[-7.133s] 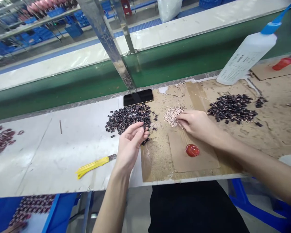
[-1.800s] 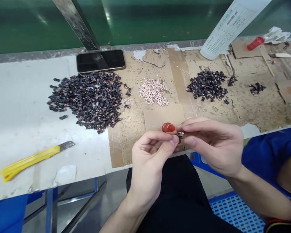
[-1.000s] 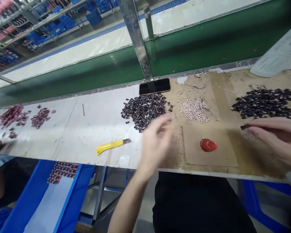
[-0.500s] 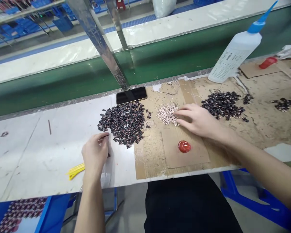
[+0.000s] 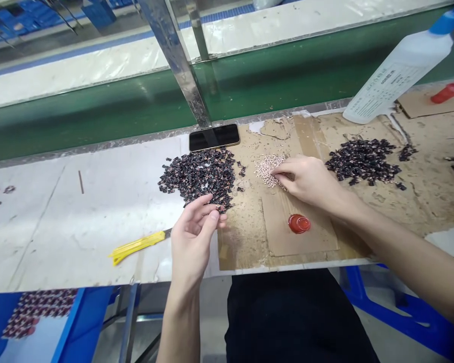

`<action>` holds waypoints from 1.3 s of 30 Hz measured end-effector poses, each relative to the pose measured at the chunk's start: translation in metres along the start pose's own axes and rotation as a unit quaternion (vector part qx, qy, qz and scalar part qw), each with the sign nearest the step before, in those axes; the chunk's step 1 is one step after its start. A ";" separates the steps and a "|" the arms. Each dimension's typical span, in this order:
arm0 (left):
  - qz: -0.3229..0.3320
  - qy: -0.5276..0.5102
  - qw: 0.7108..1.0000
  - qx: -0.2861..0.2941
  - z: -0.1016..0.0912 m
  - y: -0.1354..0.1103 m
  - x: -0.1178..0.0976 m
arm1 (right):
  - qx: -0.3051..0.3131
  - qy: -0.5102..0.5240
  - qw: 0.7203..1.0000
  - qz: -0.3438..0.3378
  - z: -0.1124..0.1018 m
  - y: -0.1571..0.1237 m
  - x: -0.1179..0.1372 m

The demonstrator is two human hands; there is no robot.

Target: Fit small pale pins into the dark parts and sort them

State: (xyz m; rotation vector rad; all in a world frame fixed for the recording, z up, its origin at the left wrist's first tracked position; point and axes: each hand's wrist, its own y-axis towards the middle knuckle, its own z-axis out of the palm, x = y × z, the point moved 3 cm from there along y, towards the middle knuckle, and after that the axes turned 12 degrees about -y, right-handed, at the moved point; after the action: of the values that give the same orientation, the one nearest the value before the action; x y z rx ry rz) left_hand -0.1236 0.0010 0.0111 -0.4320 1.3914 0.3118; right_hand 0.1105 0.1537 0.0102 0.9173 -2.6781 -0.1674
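Note:
My left hand [image 5: 192,229] is at the lower edge of a heap of small dark parts [image 5: 199,176], its thumb and fingertips pinched on what seems to be one small dark piece. My right hand [image 5: 302,181] rests on brown cardboard, with its fingertips in a small heap of pale pink beads [image 5: 267,170]. Whether those fingers grip any beads is hidden. Just below that hand lies a round red lid [image 5: 298,223] on a cardboard sheet [image 5: 300,227]. A second dark heap [image 5: 361,161] lies beyond my right hand.
A black phone [image 5: 214,137] lies at the table's far edge, beside a steel upright [image 5: 177,58]. A yellow utility knife [image 5: 136,246] lies near my left wrist. A white glue bottle [image 5: 399,70] and a red cap [image 5: 448,93] stand far right. Dark-red parts lie in a blue tray [image 5: 38,313].
My left hand has moved right, from the heap's lower left side to its lower right edge. My right hand stays at the pale beads, and the view has shifted slightly.

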 end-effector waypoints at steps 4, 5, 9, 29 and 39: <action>-0.010 -0.088 0.996 0.017 0.016 -0.007 -0.003 | -0.037 0.073 0.996 0.041 -0.008 -0.005 -0.005; -0.006 -0.085 0.996 0.017 0.020 -0.009 -0.005 | -0.051 0.094 0.993 0.058 -0.013 -0.009 -0.006; 0.028 -0.053 0.998 0.037 0.048 -0.018 -0.014 | -0.081 0.186 0.972 0.114 -0.033 -0.036 -0.005; 0.413 0.202 0.861 0.218 0.112 -0.050 -0.043 | -0.064 0.472 0.866 0.151 -0.077 -0.086 0.028; 0.433 0.185 0.861 0.193 0.108 -0.050 -0.034 | -0.073 0.479 0.864 0.137 -0.071 -0.085 0.030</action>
State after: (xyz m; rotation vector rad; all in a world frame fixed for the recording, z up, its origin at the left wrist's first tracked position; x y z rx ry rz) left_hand -0.0110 0.0087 0.0629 0.5362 1.9251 0.6838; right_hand 0.1606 0.0674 0.0673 0.3802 -1.7848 0.1282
